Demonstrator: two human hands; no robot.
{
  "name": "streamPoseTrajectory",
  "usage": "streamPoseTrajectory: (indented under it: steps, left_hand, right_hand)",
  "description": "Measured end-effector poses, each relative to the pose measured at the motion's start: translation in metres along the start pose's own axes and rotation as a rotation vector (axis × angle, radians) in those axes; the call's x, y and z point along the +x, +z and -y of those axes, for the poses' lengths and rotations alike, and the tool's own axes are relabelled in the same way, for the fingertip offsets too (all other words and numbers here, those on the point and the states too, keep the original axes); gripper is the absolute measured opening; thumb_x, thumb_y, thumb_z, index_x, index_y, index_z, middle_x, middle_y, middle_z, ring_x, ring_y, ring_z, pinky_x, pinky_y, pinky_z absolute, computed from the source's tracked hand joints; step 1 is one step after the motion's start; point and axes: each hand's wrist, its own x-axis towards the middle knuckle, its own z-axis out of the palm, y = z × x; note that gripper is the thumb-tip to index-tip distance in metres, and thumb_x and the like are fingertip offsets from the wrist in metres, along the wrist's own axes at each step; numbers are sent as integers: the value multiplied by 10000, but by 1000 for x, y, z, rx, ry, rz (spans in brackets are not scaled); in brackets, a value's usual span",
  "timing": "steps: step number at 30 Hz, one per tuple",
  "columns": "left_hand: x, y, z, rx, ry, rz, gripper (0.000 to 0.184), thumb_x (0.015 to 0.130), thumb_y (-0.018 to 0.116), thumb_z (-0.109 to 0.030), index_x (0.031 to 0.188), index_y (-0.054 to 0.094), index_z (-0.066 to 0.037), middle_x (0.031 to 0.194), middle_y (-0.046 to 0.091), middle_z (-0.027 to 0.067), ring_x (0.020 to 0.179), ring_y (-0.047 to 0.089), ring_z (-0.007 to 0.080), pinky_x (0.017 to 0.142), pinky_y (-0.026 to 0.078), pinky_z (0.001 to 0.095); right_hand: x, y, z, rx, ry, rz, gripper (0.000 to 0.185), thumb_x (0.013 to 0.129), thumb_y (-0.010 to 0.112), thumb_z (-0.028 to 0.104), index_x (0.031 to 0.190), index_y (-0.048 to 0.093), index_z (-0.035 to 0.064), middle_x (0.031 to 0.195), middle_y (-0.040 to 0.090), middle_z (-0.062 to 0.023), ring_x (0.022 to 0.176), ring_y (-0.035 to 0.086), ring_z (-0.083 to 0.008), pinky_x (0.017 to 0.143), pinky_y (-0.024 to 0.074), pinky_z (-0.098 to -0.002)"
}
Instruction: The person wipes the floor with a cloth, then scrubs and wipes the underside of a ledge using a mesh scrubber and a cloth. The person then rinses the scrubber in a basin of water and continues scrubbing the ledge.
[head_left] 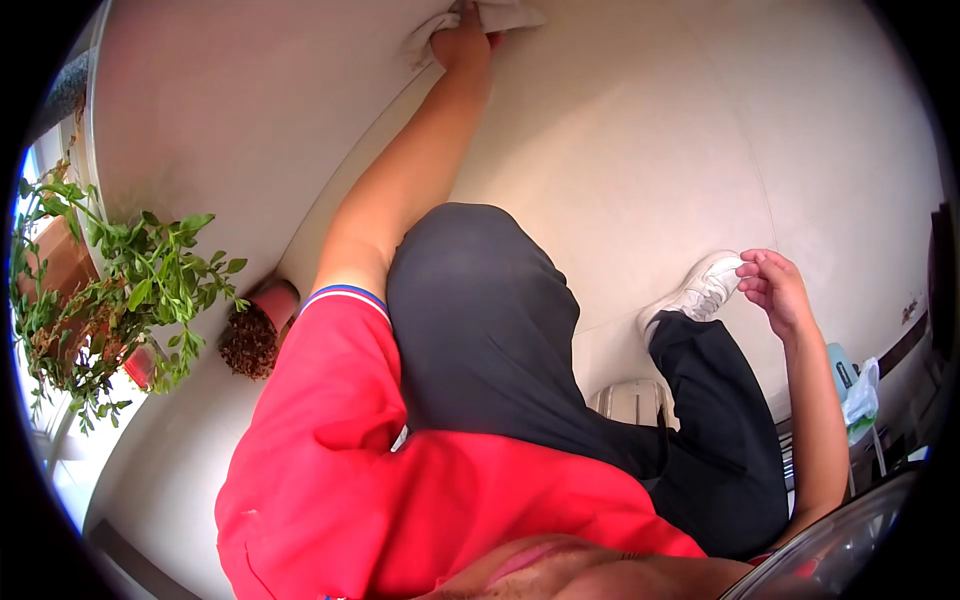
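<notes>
At the top of the view my left hand (462, 45) reaches out at the end of a stretched arm, closed on a whitish cloth (512, 16). The cloth spreads out on both sides of the hand and lies against the pale surface near the wall's foot. Some of the fingers are hidden. My right hand (775, 285) hangs on the right side, near the white shoe (708, 288), with loosely bent fingers and nothing in them.
A leafy green plant (150, 285) stands at the left, with a small reddish pot (272, 303) of dry brown matter beside it. My bent knee (480, 270) fills the middle. A blue bottle (842, 368) and a plastic bag (862, 398) are at the right.
</notes>
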Motion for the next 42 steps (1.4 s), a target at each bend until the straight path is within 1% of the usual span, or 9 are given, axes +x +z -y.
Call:
streamPoseTrajectory:
  steps: [6,10,15,18,21,27,33,39,42]
  left_hand:
    - [-6,0,1,-58,-288,-131,392,970,649,-251,1236,505,-2,1154,612,135,862,648,281,690,627,357]
    - [1,6,9,-93,-77,-25,436,969,652,-259,1282,475,-12,1183,600,141,888,644,280,673,623,351]
    - [-15,22,-4,-2,-59,-125,390,979,635,-259,1247,510,-4,1188,606,124,855,657,268,649,619,334]
    - [-16,8,2,-79,-230,-172,393,980,634,-257,1248,504,-2,1220,594,119,910,651,261,631,611,325]
    - [-15,11,0,-76,36,-72,381,980,637,-261,1237,510,-11,1183,616,119,839,659,254,611,597,327]
    - [-14,10,4,-191,-180,-219,328,983,635,-249,1198,538,-20,1096,646,107,726,652,249,626,594,324]
    - [-11,16,0,-200,-35,-59,369,971,652,-214,1249,492,-32,1102,635,110,730,640,259,643,608,345]
    - [-1,16,6,-148,-197,-167,404,950,682,-196,1252,483,-15,1107,633,130,737,642,263,593,600,348]
    - [-8,25,3,-202,-37,-212,423,946,690,-222,1247,479,-12,1102,633,126,739,643,264,600,600,342]
  right_hand:
    - [3,1,-1,8,17,22,274,996,538,283,1135,631,66,920,681,-20,765,643,-97,702,503,-239]
    - [1,3,0,25,0,19,273,1007,530,286,1133,626,64,907,681,-19,751,646,-95,689,511,-231]
    - [-1,3,-5,32,36,-8,258,1025,515,281,1116,623,65,883,685,-14,734,651,-90,664,526,-216]
    - [-2,0,-6,61,6,10,258,1024,518,285,1115,626,69,886,686,-15,733,651,-89,664,528,-218]
    - [1,-2,-10,54,19,-7,258,1022,523,284,1117,625,67,889,688,-16,733,653,-90,663,527,-220]
    - [1,1,-3,32,35,1,264,1016,535,289,1119,626,63,889,687,-13,734,653,-90,665,527,-222]
    - [5,1,-1,31,23,-1,262,1018,528,283,1124,623,62,892,687,-14,734,654,-95,666,529,-225]
    - [2,2,-1,27,37,22,282,1004,532,287,1138,627,58,917,684,-18,763,646,-94,706,504,-239]
    - [1,-2,-4,30,38,7,284,1006,531,294,1137,630,62,915,684,-15,764,646,-93,707,500,-238]
